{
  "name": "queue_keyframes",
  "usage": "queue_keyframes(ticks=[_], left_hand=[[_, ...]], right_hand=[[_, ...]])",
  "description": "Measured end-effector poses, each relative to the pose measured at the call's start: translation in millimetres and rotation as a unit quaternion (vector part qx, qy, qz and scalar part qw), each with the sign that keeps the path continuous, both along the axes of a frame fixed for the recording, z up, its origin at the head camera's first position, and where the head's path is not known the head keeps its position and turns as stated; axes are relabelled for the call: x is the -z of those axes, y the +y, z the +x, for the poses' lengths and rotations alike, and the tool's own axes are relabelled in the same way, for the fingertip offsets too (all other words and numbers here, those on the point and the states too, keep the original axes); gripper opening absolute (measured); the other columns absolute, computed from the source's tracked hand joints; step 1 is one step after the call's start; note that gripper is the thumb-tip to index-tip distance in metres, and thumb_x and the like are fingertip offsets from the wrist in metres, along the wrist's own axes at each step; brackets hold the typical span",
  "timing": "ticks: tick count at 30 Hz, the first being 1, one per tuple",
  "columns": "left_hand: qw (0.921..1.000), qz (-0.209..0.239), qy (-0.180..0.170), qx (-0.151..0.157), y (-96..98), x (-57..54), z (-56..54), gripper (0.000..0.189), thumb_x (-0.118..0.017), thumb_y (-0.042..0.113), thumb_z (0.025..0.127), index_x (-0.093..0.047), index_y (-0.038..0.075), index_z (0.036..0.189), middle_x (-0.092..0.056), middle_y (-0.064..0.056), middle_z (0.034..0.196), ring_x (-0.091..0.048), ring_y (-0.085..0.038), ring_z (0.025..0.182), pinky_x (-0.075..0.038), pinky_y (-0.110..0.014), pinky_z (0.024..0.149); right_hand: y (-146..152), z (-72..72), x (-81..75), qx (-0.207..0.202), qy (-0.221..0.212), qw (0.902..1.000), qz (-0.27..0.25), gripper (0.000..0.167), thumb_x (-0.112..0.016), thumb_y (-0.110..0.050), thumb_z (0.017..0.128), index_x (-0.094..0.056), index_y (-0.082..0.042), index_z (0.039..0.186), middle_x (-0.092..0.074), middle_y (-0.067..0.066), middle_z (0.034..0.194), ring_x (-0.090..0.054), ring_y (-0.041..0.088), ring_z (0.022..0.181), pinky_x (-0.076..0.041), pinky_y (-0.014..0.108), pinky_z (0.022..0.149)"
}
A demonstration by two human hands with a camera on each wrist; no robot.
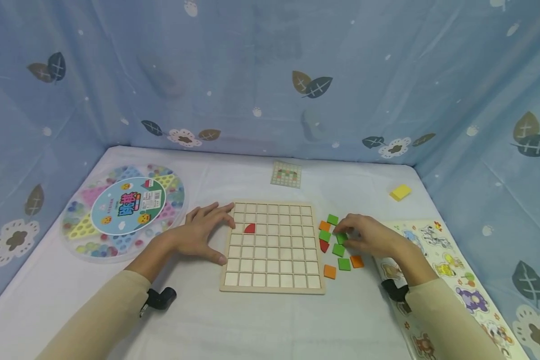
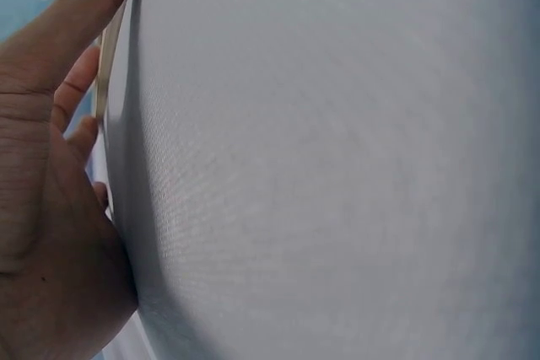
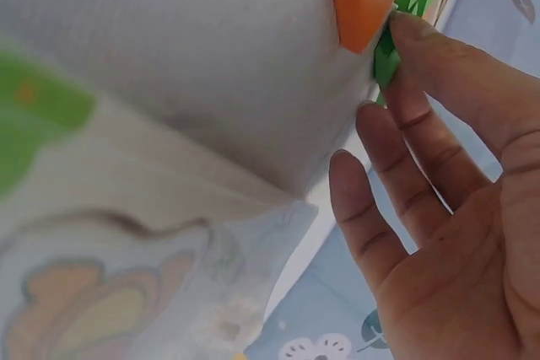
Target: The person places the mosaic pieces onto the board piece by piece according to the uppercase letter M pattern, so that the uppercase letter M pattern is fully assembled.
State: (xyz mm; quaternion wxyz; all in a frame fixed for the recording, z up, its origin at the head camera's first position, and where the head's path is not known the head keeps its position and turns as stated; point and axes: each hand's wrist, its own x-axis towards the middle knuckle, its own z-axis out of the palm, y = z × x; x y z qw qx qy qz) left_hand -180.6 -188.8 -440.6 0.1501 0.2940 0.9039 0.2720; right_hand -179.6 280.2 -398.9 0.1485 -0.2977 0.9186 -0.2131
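A wooden grid board point(image 1: 272, 290) lies flat on the white cloth. One red quarter-circle piece point(image 1: 250, 228) sits in a cell toward its upper left. My left hand point(image 1: 198, 235) rests at the board's left edge, thumb and fingers spread apart; the left wrist view shows the thumb point(image 2: 76, 14) and mostly cloth. To the right of the board, my right hand point(image 1: 371, 234) pinches a green square tile point(image 3: 386, 58) between thumb and fingers, low among the loose pieces. Around it lie several green tiles point(image 1: 344, 264), orange tiles point(image 1: 330, 271) and a red piece point(image 1: 324, 246).
A small pattern card point(image 1: 286, 174) lies behind the board. On the left stands a round Chinese checkers box point(image 1: 128, 206). An animal puzzle board point(image 1: 450, 270) lies under the right forearm, and a yellow block point(image 1: 400, 192) is at the back right. Blue curtain point(image 1: 252, 75) surrounds the table.
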Motion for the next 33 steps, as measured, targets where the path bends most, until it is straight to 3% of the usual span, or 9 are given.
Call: queue_keyframes(ticks=[10, 18, 33], left_hand=[[1.0000, 0.001, -0.002, -0.002, 1.7, -0.4, 1.4, 0.078, -0.089, 0.062, 0.067, -0.050, 0.032, 0.127, -0.015, -0.004, 0.173, -0.004, -0.045, 0.157, 0.000, -0.073, 0.115], [0.9999, -0.005, 0.003, -0.008, -2.6, -0.2, 0.2, 0.077, -0.089, 0.062, 0.067, -0.051, 0.032, 0.126, -0.015, -0.005, 0.173, -0.004, -0.044, 0.157, 0.000, -0.073, 0.115], [1.0000, -0.007, -0.005, 0.001, 1.5, -2.9, -0.5, 0.078, -0.088, 0.063, 0.067, -0.050, 0.032, 0.127, -0.015, -0.004, 0.173, -0.004, -0.045, 0.157, 0.000, -0.074, 0.115]], right_hand=[[7.5, 3.2, 0.9, 0.009, 0.002, 0.9989, -0.047, 0.032, -0.070, -0.004, 0.096, -0.065, -0.009, 0.127, -0.065, -0.003, 0.113, -0.062, 0.016, 0.098, -0.056, 0.031, 0.082], [-6.1, -3.1, 0.3, -0.009, -0.001, 0.9935, -0.113, 0.031, -0.068, -0.009, 0.099, -0.063, -0.009, 0.130, -0.064, -0.003, 0.121, -0.063, 0.020, 0.106, -0.056, 0.037, 0.089], [-29.8, -13.5, -4.3, -0.029, -0.036, 0.9840, -0.172, 0.033, -0.065, -0.014, 0.102, -0.062, -0.007, 0.134, -0.065, 0.002, 0.126, -0.064, 0.020, 0.110, -0.055, 0.045, 0.092]])
